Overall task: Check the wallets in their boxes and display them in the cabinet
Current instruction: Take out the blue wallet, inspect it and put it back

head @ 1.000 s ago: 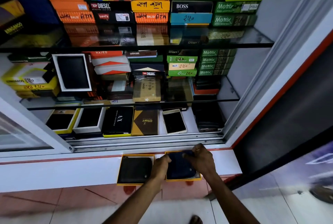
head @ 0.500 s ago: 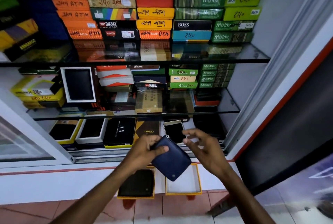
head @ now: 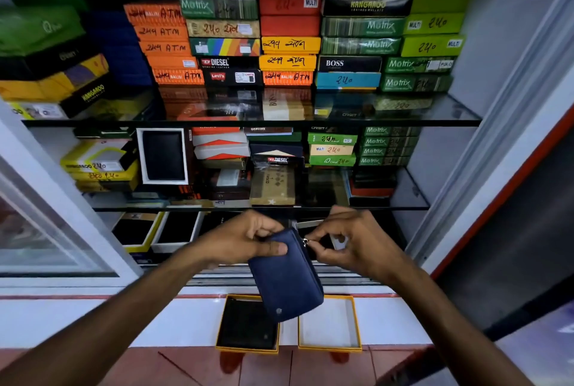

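A navy blue wallet [head: 287,280] hangs in the air in front of the cabinet's bottom shelf. My left hand [head: 245,239] grips its upper left corner. My right hand [head: 351,242] pinches the small metal zip pull at the wallet's top right. Below, on the white ledge [head: 93,320], stand two yellow-rimmed boxes: the left box [head: 248,350] holds a black wallet, and the right box [head: 330,323] shows only its white lining.
The open cabinet has two glass shelves [head: 435,120] stacked with coloured wallet boxes. Open boxes with dark wallets [head: 155,230] lie on the bottom shelf. A sliding glass door [head: 46,230] stands at the left, a white frame [head: 497,143] at the right, and red floor tiles [head: 192,367] below.
The navy wallet was lifted out of the right box, leaving that box bare. Both hands rose with it, and my right hand closed on the zip pull.
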`<state>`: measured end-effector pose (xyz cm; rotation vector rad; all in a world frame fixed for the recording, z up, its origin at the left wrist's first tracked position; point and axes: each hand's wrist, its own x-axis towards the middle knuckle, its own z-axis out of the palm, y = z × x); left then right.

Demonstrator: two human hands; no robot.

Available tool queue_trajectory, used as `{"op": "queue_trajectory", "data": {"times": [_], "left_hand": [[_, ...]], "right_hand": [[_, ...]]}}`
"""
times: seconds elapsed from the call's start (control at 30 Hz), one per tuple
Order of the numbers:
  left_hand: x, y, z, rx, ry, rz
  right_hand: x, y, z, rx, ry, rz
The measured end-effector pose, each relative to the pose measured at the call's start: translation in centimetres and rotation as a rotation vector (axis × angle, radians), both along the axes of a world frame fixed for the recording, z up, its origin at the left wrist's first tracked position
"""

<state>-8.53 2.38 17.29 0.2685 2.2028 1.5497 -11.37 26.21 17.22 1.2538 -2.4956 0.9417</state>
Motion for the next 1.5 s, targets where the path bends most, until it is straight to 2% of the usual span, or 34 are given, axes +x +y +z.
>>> {"op": "queue_trajectory", "data": {"times": [0.1, 0.2, 0.37, 0.47, 0.57, 0.67, 0.77, 1.0, 1.1, 1.23, 1.4, 1.5], "left_hand": [[-0.2, -1.8, 0.0, 0.229, -0.087, 0.114], [0.0, -2.9, -0.7, 0.485, -0.141, 0.236], [0.2, -0.6, -2.1, 0.808, -0.287, 0.408], [0.2, 0.8, -2.5, 1.007, -0.368, 0.502], [0.5, 2.2, -2.5, 1.140, -0.427, 0.484], [0.7, 3.4, -2.0, 1.321, -0.458, 0.549], [0.7, 3.7, -1.1, 1.403, -0.465, 0.642], [1.2, 3.9, -1.2, 1.244, -0.416, 0.682], [1.4, 3.4, -2.0, 1.211, -0.336, 0.671], [1.8, 1.7, -2.7, 1.044, -0.213, 0.649], [2.5, -0.4, -1.5, 0.807, -0.089, 0.460], [2.5, -1.7, -0.6, 0.557, -0.037, 0.309]], "right_hand": [[1.3, 0.8, 1.1, 0.010, 0.059, -0.078], [3.2, 1.1, 1.8, -0.079, 0.103, -0.174], [6.1, -1.9, 1.0, -0.201, 0.397, -0.382], [7.2, -3.6, -0.6, -0.222, 0.507, -0.401], [7.4, -4.8, -1.9, -0.210, 0.582, -0.409], [6.9, -5.5, -3.0, -0.142, 0.586, -0.416], [6.6, -5.5, -3.4, -0.138, 0.564, -0.401], [5.7, -4.2, -2.4, 0.005, 0.671, -0.413], [5.2, -3.5, -2.1, 0.052, 0.708, -0.425], [4.3, -1.4, -1.0, 0.027, 0.705, -0.404], [3.7, 0.2, -0.5, 0.098, 0.641, -0.286], [3.1, -0.1, 0.3, 0.061, 0.557, -0.301]]}}
